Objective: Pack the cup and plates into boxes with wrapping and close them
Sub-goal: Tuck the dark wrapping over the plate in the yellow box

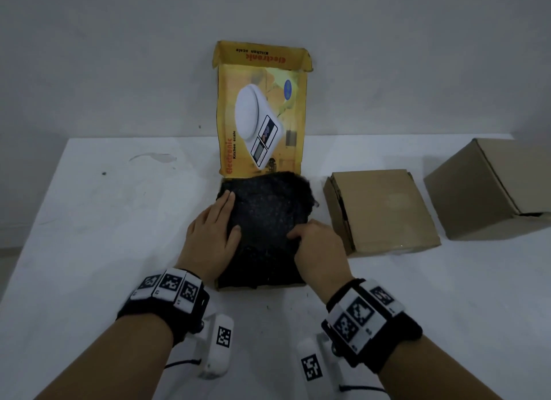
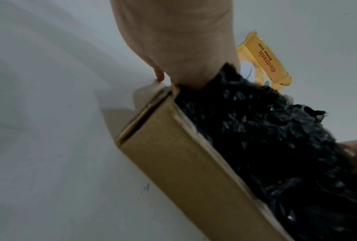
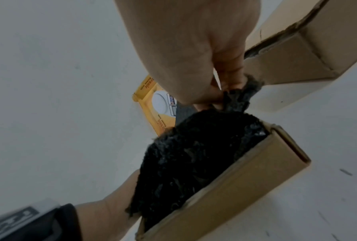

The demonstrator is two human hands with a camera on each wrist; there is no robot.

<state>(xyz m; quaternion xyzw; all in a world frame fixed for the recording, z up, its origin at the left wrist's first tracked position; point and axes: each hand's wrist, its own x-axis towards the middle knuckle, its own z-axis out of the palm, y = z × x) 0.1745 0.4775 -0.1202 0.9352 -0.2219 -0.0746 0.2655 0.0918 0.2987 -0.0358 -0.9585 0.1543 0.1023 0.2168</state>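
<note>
A yellow kitchen-scale box [image 1: 259,287] lies on the white table with its lid [image 1: 262,116] standing upright against the wall. Black wrapping [image 1: 265,220] fills the box and bulges above its rim. My left hand [image 1: 213,235] lies flat on the wrapping's left side, fingers straight. My right hand [image 1: 316,244] is at the right side. In the right wrist view its fingers [image 3: 225,84] pinch a tuft of the wrapping [image 3: 194,154] beside the box wall [image 3: 245,184]. The left wrist view shows the cardboard wall [image 2: 183,163] and the wrapping [image 2: 276,138]. No cup or plate shows.
Two shut brown cardboard boxes stand to the right: a flat one [image 1: 381,211] close beside the yellow box, and a taller one [image 1: 489,188] farther right. The white table [image 1: 104,220] stretches to the left, with the wall right behind the lid.
</note>
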